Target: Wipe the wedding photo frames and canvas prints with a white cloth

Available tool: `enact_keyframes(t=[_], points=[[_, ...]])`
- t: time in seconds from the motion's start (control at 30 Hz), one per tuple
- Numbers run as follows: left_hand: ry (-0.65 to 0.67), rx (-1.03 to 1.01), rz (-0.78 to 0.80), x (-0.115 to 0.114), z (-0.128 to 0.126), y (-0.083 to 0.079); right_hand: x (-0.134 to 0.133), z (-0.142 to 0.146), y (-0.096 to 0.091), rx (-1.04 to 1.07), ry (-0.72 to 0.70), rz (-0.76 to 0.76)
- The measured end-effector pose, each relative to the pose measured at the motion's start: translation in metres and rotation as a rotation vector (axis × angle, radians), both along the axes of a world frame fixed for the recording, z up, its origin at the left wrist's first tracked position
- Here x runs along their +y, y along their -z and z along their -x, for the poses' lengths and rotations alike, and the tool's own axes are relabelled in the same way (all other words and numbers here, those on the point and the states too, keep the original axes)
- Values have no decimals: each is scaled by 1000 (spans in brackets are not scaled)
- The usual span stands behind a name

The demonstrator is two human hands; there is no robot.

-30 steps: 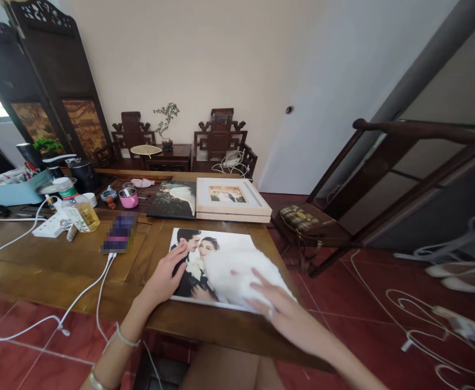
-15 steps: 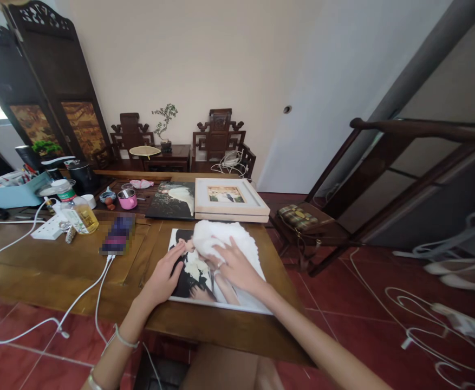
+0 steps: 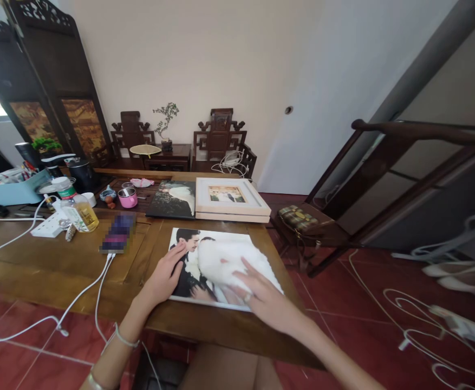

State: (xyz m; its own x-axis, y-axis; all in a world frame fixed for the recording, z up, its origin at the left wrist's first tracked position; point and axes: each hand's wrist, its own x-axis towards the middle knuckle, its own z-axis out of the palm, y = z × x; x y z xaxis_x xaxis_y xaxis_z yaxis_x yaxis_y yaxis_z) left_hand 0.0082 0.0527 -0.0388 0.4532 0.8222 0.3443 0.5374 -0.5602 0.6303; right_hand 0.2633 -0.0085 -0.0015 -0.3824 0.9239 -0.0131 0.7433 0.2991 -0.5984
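A large photo print (image 3: 192,281) lies on the wooden table's near edge, showing two people close together. My left hand (image 3: 164,275) rests flat on its left side, fingers stretched out and pressed to the surface. A fluffy white cloth (image 3: 231,262) covers the right part of the picture. On the cloth's lower right lies my right hand (image 3: 264,298), a little blurred, with fingers bent onto the fabric and gripping it. Part of the print is hidden beneath the cloth.
Behind the print are a dark photo panel (image 3: 168,203) and stacked pale frames (image 3: 233,211). A phone (image 3: 117,233) with white cables, a bottle of yellow liquid (image 3: 80,214) and a pink cup (image 3: 127,199) stand left. A chair (image 3: 343,184) holding a plaid bag (image 3: 298,216) is right.
My right hand has moved right and toward me with the white cloth, uncovering more of the print's upper middle. My left hand has stayed in place.
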Motion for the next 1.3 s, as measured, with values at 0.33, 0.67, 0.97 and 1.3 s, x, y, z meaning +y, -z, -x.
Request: enact_keyframes(t=[0.33, 0.67, 0.97, 1.3], points=[[21, -22, -13, -1, 0, -4, 100, 38, -8, 83, -14, -160], [-9, -37, -8, 0, -1, -1, -22, 38, -10, -20, -159, -197], [-3, -7, 6, 0, 0, -1, -43, 12, -8, -49, -118, -31], [-8, -137, 26, -7, 1, -12, 22, 32, 1, -25, -23, -243]])
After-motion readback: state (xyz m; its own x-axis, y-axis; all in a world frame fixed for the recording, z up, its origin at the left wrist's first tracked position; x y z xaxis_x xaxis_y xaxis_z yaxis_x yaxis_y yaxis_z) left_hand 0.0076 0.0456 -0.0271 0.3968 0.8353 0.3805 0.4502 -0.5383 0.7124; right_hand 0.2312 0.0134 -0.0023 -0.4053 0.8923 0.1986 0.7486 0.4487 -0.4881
